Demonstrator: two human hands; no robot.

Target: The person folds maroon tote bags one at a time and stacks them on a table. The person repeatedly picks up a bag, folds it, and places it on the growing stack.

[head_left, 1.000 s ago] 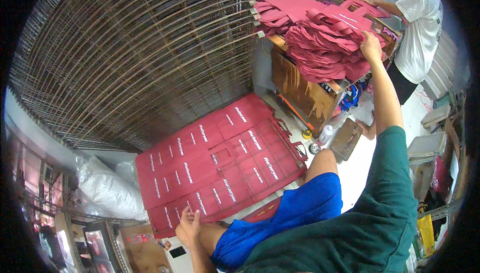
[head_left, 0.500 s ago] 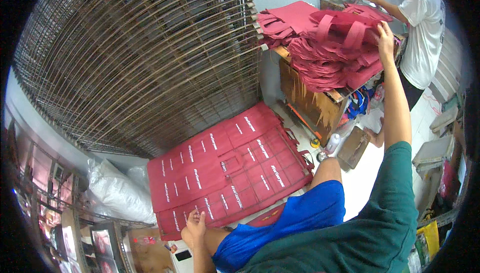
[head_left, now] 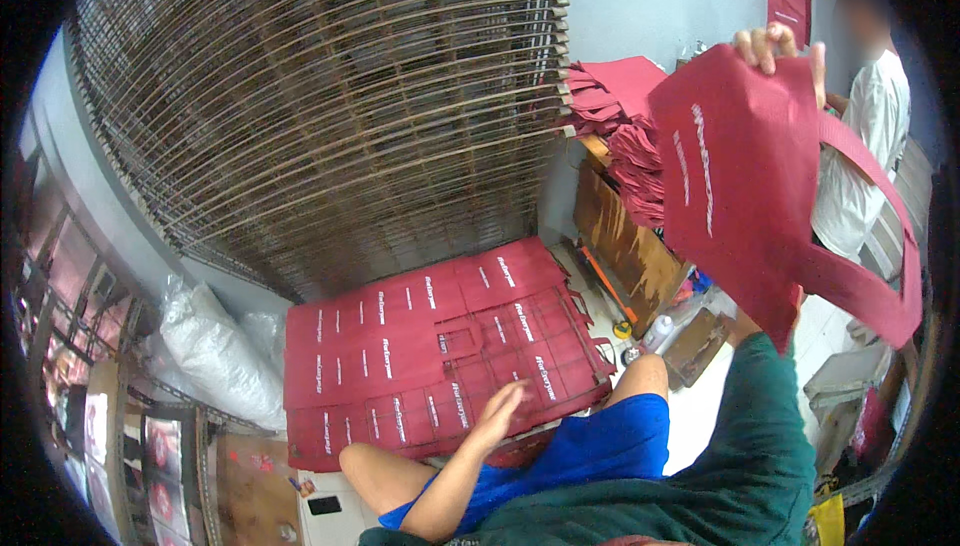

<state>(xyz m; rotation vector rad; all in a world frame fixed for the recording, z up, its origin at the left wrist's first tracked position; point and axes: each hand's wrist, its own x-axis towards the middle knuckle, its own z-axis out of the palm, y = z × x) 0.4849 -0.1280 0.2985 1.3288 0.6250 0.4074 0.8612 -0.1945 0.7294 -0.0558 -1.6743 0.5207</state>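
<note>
A flat dark-red tote bag (head_left: 740, 166) with white lettering hangs from my right hand (head_left: 768, 49), raised at the upper right. My fingers are closed over its edge, and its strap handle loops out to the right. My left hand (head_left: 503, 418) is above the near edge of the low wire rack shelf (head_left: 545, 416), in front of my knees. Its fingers are stretched out, somewhat smeared, with nothing in them. Rows of printed red bags (head_left: 370, 331) lie flat on that shelf. Partly hidden behind the held bag is a pile of red bags (head_left: 635, 171) on a wooden table.
Tall stacked wire racks (head_left: 330, 116) rise behind the low shelf. The worn wooden table (head_left: 625, 246) stands at the right, with a white bottle (head_left: 658, 331) on the floor beside it. A co-worker in a white shirt (head_left: 870, 161) stands far right. Clear plastic sacks (head_left: 215, 356) lie left; a phone (head_left: 324, 505) is below.
My right hand has lifted a tote bag off the pile and brought it nearer. My left hand has moved right over the shelf, and the view has shifted slightly.
</note>
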